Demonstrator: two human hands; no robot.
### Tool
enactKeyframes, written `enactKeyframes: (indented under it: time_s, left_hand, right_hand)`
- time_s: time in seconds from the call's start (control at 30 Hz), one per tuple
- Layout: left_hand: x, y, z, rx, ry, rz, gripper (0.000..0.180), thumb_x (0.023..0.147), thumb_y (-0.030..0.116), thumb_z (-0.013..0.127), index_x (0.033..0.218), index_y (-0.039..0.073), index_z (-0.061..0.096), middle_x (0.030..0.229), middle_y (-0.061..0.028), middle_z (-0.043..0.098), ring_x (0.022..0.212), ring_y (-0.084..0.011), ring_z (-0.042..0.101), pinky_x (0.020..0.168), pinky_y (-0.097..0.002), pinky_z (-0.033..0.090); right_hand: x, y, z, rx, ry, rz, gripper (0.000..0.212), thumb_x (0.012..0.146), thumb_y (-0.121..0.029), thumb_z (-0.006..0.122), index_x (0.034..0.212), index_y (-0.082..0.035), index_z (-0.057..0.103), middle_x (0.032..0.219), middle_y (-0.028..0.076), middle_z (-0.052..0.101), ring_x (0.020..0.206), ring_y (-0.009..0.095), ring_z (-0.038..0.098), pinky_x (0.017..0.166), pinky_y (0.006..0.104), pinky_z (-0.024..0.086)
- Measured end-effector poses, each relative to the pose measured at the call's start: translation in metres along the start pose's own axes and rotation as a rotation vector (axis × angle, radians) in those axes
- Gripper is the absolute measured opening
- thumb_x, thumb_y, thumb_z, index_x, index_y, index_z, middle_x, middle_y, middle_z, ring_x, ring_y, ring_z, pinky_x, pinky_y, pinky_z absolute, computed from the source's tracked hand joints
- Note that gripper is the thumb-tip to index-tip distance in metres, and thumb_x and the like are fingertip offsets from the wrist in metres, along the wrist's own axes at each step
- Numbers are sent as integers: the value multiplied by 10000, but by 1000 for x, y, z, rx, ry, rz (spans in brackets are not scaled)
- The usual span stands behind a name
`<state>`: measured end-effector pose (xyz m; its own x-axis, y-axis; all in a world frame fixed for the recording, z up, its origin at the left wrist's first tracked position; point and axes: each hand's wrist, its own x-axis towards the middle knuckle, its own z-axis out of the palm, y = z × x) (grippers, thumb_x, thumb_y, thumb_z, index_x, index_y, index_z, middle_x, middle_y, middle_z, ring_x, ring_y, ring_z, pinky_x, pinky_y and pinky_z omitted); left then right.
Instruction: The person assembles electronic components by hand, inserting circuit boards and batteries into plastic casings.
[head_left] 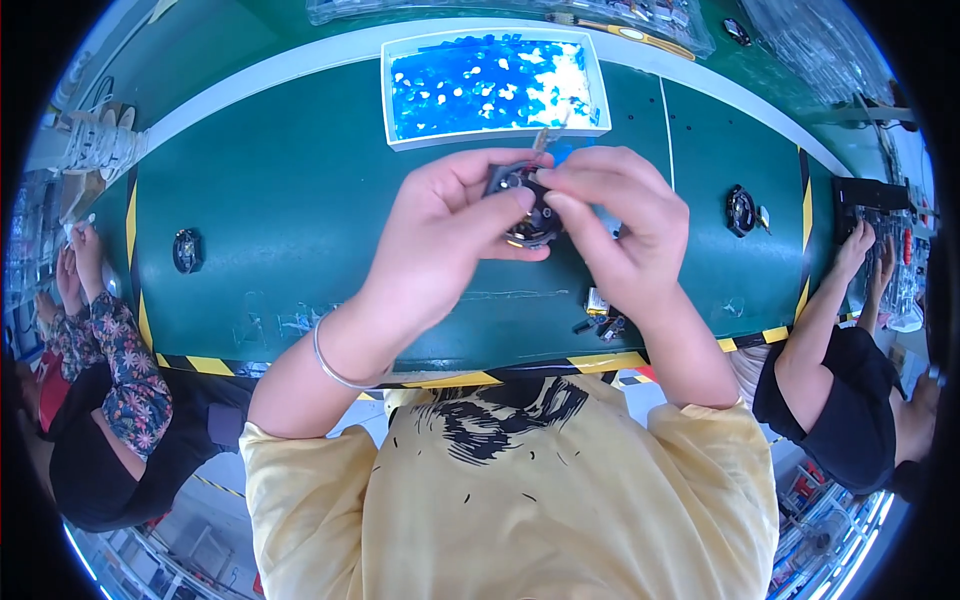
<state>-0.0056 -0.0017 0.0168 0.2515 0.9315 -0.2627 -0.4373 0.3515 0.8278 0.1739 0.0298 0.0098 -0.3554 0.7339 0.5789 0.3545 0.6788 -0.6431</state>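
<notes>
My left hand holds a round black electronic housing, shaped like a watch case, over the middle of the green table. Its thumb lies across the open inside, where small metal parts show. My right hand is closed at the housing's upper right edge, thumb and forefinger pinched together; whatever is between the fingertips is too small to make out. A thin brownish strip sticks up beyond the housing's far edge. Below my right hand, a small silver and yellow part lies with several black pieces.
A white tray of blue and white small pieces stands at the far side. Similar black housings rest at left and right. Yellow-black tape edges the green table. Other people work at both sides; a brush lies at the back.
</notes>
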Motion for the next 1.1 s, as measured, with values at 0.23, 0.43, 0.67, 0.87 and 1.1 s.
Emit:
enactKeyframes:
  time_s: [0.23, 0.43, 0.67, 0.87, 1.1]
  left_hand:
    - [3, 4, -1, -71, -1, -97, 270, 933, 99, 552, 1164, -38, 583, 986, -170, 684, 809, -225, 705, 585, -271, 590]
    - [7, -8, 2, 76, -68, -37, 249, 937, 140, 575, 1119, -31, 586, 934, -145, 686, 746, -198, 690, 553, -241, 544]
    - [7, -10, 11, 955, 21, 292, 239, 857, 118, 669, 1088, 61, 646, 863, -63, 655, 725, -167, 624, 584, -286, 497]
    - [18, -19, 25, 1528, -48, 639, 218, 796, 101, 668, 1014, 106, 673, 835, -74, 578, 796, -253, 583, 640, -376, 489]
    - [15, -16, 22, 1250, -153, 371, 109, 796, 83, 682, 839, 63, 584, 714, -58, 580, 632, -177, 579, 587, -306, 487]
  right_hand:
    - [-2, 5, -10, 583, 64, 317, 156, 890, 19, 608, 1030, 23, 677, 1002, 92, 665, 893, 131, 628, 773, 246, 496]
    - [4, 5, -6, 573, -45, 490, 234, 838, -19, 675, 1071, -33, 670, 1051, 71, 595, 889, 110, 592, 707, 226, 500]
    - [11, 39, -121, 185, -333, 287, 87, 802, -22, 683, 868, -1, 631, 1075, 109, 626, 1001, 205, 590, 875, 316, 453]
    - [-10, 58, -156, -624, 5, 530, 320, 799, -234, 704, 1025, -7, 688, 1064, 160, 664, 976, 249, 636, 843, 307, 471]
    - [6, 32, -70, -252, -47, 200, 154, 820, -116, 640, 942, -34, 686, 911, 146, 680, 868, 310, 661, 761, 368, 521]
